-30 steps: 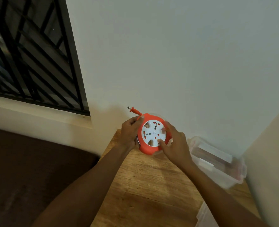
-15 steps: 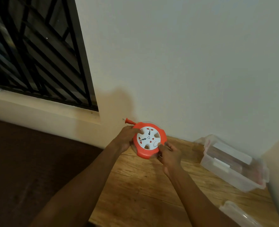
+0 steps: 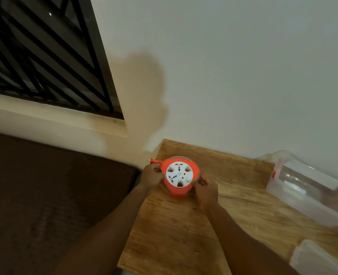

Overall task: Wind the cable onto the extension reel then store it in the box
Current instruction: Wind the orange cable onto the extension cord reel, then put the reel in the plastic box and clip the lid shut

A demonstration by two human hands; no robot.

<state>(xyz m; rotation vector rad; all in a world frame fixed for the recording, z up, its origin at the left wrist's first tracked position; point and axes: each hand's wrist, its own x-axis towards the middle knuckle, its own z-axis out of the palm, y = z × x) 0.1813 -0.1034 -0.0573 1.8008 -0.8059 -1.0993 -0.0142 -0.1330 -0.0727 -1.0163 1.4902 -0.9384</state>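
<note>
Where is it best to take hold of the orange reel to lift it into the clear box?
Probably by the orange rim of the reel, one hand on each side, as the left hand and right hand grip it now. It is a flat round disc with its socket face up, and the plug sticks out upper left.

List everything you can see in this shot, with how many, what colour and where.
extension reel: one, orange with a white socket face, held over the table's far left corner
plug: one, orange, sticking out at the reel's upper left
box: one, clear plastic, on the table at right, by the wall
lid: one, clear, at the table's lower right
table: one, wood-grain brown
window grille: one, black, upper left
wall: one, white
dark brown surface: one, left of the table
hands: two, left hand and right hand gripping the reel's sides
</note>
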